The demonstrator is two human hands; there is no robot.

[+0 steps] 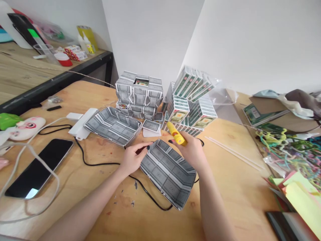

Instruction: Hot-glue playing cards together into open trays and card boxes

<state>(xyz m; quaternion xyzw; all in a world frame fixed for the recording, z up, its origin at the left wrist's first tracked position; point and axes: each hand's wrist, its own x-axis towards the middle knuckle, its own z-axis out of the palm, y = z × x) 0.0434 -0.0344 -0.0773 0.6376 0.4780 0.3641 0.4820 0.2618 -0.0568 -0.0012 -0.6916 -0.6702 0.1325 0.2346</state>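
My right hand point(192, 149) is wrapped round a yellow hot glue gun point(176, 134), held above the far edge of a tray made of playing cards point(173, 170). The tray's grey patterned card backs line its floor and low walls, and it sits tilted at an angle on the table. At its left corner, my left hand point(134, 156) pinches the wall between thumb and fingers. A second card tray point(115, 127) lies to the left, apart from my hands. Between the trays and the boxes is a small stack of loose cards point(151, 125). The glue gun's nozzle tip is not clear.
Behind stand a card-covered block point(139, 93) and stacked card boxes point(190, 100). A black cord point(150, 197) runs beneath the near tray; a white power strip point(84, 124) and phone point(41, 167) lie left. White glue sticks point(233, 152) and a yarn pile point(293, 147) are right.
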